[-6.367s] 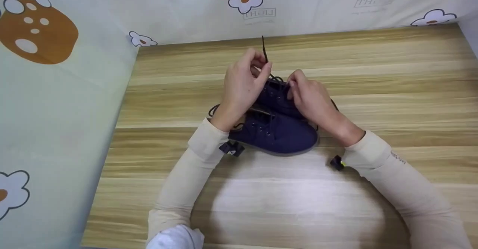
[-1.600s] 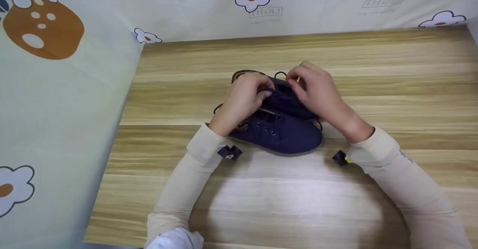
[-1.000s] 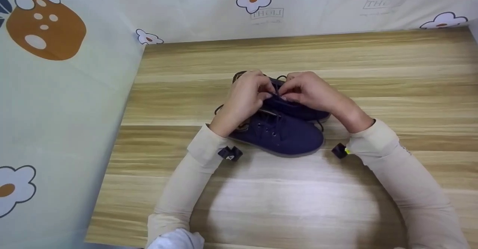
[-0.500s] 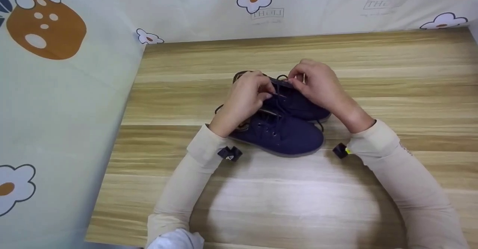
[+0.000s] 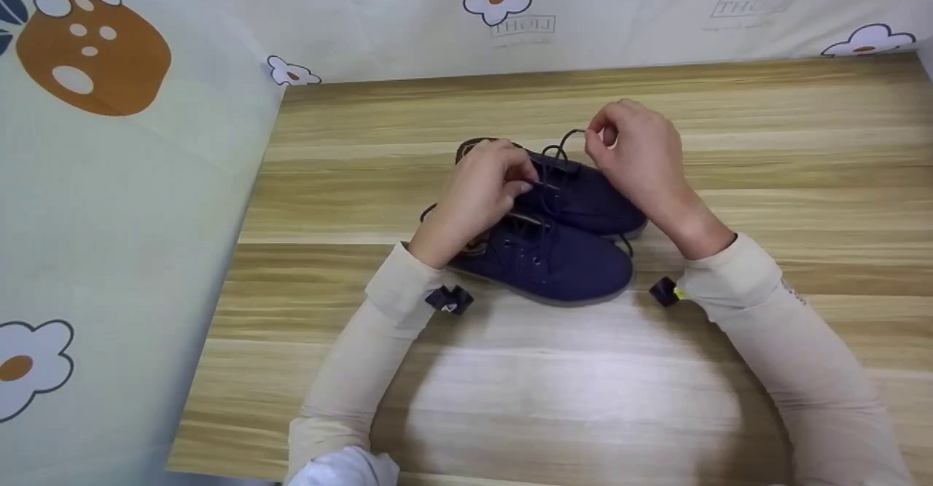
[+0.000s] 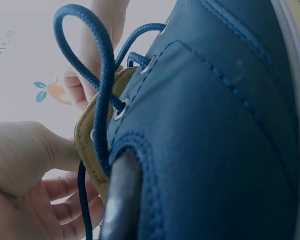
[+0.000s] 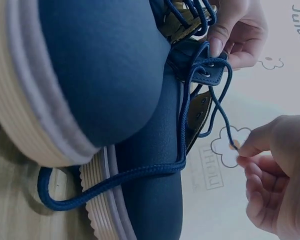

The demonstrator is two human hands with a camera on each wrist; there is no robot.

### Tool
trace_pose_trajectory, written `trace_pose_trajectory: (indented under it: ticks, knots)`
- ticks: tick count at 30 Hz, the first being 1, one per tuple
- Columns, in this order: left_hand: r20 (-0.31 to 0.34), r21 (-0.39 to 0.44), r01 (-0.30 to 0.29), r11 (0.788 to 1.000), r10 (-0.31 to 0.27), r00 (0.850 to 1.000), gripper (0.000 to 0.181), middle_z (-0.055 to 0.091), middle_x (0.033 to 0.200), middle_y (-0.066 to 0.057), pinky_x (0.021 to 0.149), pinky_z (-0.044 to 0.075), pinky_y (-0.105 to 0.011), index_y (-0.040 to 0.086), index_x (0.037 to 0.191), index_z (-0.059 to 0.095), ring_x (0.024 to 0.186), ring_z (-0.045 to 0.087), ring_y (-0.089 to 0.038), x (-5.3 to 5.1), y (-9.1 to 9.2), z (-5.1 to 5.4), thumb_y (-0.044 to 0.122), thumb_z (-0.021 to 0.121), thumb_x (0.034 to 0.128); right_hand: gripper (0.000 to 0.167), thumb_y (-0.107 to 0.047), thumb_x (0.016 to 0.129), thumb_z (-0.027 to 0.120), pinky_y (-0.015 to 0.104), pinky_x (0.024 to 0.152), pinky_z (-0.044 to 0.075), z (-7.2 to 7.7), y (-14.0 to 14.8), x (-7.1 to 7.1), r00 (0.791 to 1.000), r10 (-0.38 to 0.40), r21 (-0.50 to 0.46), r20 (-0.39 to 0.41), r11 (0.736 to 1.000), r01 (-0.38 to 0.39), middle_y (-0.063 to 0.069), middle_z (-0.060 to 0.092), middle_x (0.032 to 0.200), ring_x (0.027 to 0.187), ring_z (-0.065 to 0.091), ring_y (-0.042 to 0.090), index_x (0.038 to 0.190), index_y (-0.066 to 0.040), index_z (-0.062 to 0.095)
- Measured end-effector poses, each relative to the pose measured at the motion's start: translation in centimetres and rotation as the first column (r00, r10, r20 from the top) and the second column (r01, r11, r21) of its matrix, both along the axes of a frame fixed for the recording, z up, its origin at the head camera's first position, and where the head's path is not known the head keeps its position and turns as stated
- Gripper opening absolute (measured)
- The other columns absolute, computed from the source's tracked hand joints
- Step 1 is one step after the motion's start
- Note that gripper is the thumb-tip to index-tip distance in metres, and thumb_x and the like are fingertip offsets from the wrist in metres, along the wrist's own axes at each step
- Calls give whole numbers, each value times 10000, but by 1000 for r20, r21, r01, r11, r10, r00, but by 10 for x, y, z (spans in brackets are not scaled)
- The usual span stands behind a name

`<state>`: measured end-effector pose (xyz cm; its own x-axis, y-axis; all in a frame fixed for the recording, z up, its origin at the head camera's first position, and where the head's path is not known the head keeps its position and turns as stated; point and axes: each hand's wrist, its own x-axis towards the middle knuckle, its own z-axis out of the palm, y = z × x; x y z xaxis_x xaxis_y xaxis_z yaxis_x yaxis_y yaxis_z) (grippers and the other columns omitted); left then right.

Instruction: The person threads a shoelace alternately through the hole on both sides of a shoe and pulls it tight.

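Two navy lace-up shoes lie side by side, toes to the right: the near shoe (image 5: 568, 267) and the far shoe (image 5: 598, 198). My left hand (image 5: 481, 183) pinches the eyelet flap (image 7: 212, 70) of the far shoe between thumb and fingers. Up and to the right, my right hand (image 5: 641, 147) pinches a dark shoelace (image 5: 572, 134) that runs out of that flap. In the right wrist view the lace passes from an eyelet to my right fingertips (image 7: 247, 152). The near shoe's own lace stands in a loop (image 6: 102, 50) in the left wrist view.
The shoes rest on a wood-grain table (image 5: 328, 267). A pale patterned sheet (image 5: 379, 20) rises along its back and left sides. Small black wrist cameras sit under the left cuff (image 5: 450, 300) and right cuff (image 5: 729, 278). A loose lace (image 7: 110, 180) trails near the toes.
The right hand went in to the eyelets, then drew back up and right, pulling a lace length out. The left hand came down from an upright lace to the flap and stays there.
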<state>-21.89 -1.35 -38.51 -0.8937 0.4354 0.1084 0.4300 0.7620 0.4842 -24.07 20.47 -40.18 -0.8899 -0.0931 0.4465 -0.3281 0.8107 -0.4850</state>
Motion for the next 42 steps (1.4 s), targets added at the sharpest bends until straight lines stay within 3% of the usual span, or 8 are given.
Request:
trace_pose_trajectory:
  ticks: [5, 9, 15, 21, 25, 31, 38, 42]
  knots:
    - [-4, 1, 1, 1000, -1, 1000, 53, 707, 1041, 4, 998, 436, -361, 181, 932, 744, 1024, 599, -216, 0, 0, 0, 157, 707, 903, 121, -129, 863, 615, 430, 632, 437, 1, 2, 3, 1000, -21, 51, -4, 998, 22, 109, 639, 804, 716, 598, 285, 866, -43, 699]
    - [-7, -1, 3, 1000, -3, 1000, 50, 701, 1031, 2, 989, 439, -363, 195, 920, 738, 1019, 599, -219, 0, -1, -1, 159, 710, 899, 111, -114, 849, 677, 436, 665, 473, -2, 0, 6, 992, 123, 86, 36, 988, -126, 111, 630, 910, 775, 602, 285, 942, -65, 713]
    - [-10, 8, 6, 1000, -6, 1000, 47, 697, 1028, 1, 979, 439, -363, 194, 917, 736, 1015, 594, -216, -1, -2, 0, 159, 715, 895, 147, -82, 839, 743, 405, 680, 471, -9, -7, 7, 923, 383, 113, 39, 916, -385, 72, 631, 904, 761, 586, 242, 977, -135, 752]
    - [-5, 23, 23, 999, -23, 1000, 54, 707, 1039, 4, 993, 432, -354, 170, 928, 742, 1029, 591, -210, -1, -2, -1, 142, 707, 898, 114, -132, 826, 775, 358, 637, 455, -15, -10, 5, 878, 478, 120, 40, 870, -479, 57, 644, 812, 683, 567, 204, 938, -151, 770]
    - [-8, 28, 27, 999, -27, 1000, 48, 706, 1030, 2, 1009, 428, -356, 165, 922, 740, 1034, 594, -214, -1, -2, -1, 139, 712, 894, 56, -163, 842, 768, 353, 617, 458, -15, -10, 5, 911, 412, 101, 13, 906, -411, 48, 669, 773, 663, 592, 198, 891, -138, 778]
    - [-11, 28, 33, 999, -33, 999, 44, 707, 1020, 2, 1015, 427, -356, 165, 918, 741, 1020, 599, -212, 0, -2, 0, 143, 716, 891, 85, -150, 853, 689, 340, 583, 394, -9, -5, 4, 987, 156, 34, -24, 987, -155, 70, 635, 681, 606, 564, 220, 872, -84, 740]
    - [-4, 21, 26, 999, -26, 1000, 46, 707, 1018, 11, 1040, 418, -348, 177, 925, 744, 1041, 600, -211, 1, -3, 0, 156, 712, 899, 112, -122, 845, 624, 492, 565, 473, -6, 3, 4, 999, -48, 99, -20, 994, 50, 110, 684, 736, 629, 618, 320, 850, -62, 718]
    - [-5, 18, 24, 1000, -24, 1000, 53, 706, 1016, 18, 1035, 418, -348, 182, 923, 744, 1042, 597, -206, 1, -3, 0, 152, 705, 904, 149, -113, 828, 663, 514, 564, 482, -6, 4, 9, 999, 19, 155, 41, 988, -25, 121, 669, 828, 667, 623, 346, 960, -68, 715]
